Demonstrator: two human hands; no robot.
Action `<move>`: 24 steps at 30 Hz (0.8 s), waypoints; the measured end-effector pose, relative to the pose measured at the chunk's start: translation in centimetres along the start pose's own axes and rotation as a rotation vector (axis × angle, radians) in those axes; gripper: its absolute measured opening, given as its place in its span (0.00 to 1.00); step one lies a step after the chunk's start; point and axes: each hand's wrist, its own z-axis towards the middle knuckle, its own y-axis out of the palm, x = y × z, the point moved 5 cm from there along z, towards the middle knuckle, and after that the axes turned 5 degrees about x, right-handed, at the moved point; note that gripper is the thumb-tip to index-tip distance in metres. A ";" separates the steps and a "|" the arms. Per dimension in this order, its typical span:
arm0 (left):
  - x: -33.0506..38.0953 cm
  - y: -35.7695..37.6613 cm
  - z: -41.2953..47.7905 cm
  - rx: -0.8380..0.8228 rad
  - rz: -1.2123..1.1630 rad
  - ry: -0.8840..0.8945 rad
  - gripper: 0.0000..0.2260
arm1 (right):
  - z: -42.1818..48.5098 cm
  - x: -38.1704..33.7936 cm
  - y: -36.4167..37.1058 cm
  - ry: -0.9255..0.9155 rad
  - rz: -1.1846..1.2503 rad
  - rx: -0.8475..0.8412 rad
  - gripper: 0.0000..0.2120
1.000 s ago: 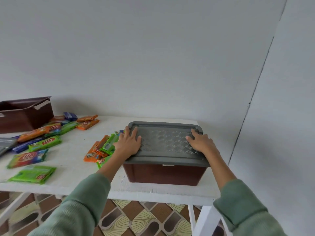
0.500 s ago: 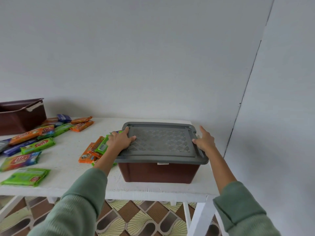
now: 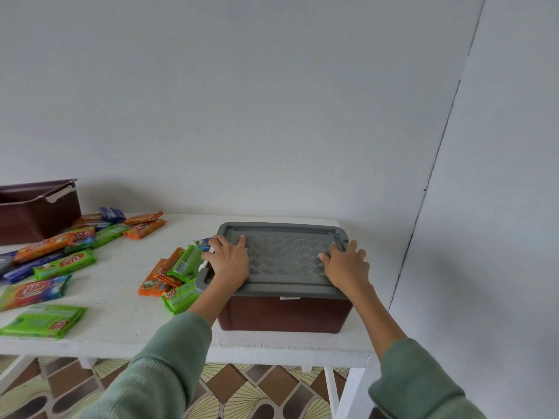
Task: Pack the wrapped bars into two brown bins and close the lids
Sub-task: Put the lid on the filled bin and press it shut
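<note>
A brown bin (image 3: 284, 313) stands at the right end of the white table (image 3: 121, 300), covered by a grey patterned lid (image 3: 284, 255). My left hand (image 3: 230, 261) lies flat on the lid's left side, fingers spread. My right hand (image 3: 346, 266) lies flat on its right side, near the rim. Several wrapped bars in orange and green (image 3: 175, 273) sit in a small pile just left of the bin. A second brown bin (image 3: 36, 210), with no lid on it, stands at the far left by the wall.
More wrapped bars in green, orange and blue (image 3: 63, 252) are scattered over the table's left half. A grey lid edge (image 3: 4, 263) shows at the left border. A wall stands close on the right. Patterned floor tiles lie below.
My right hand has come from the lid's right edge back onto its top. My left hand has shifted slightly on the lid's left side. The view has swung a little.
</note>
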 end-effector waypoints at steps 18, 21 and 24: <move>-4.4 -0.9 0.7 -0.303 -1.005 -0.024 0.24 | 2.3 4.5 1.5 0.255 1.044 -0.287 0.25; -5.3 -0.2 0.2 -0.333 -1.211 -0.145 0.23 | 2.2 4.8 2.2 0.386 1.215 -0.321 0.26; -5.5 1.0 0.5 -0.330 -1.253 -0.137 0.23 | 2.7 5.0 2.6 0.385 1.188 -0.335 0.25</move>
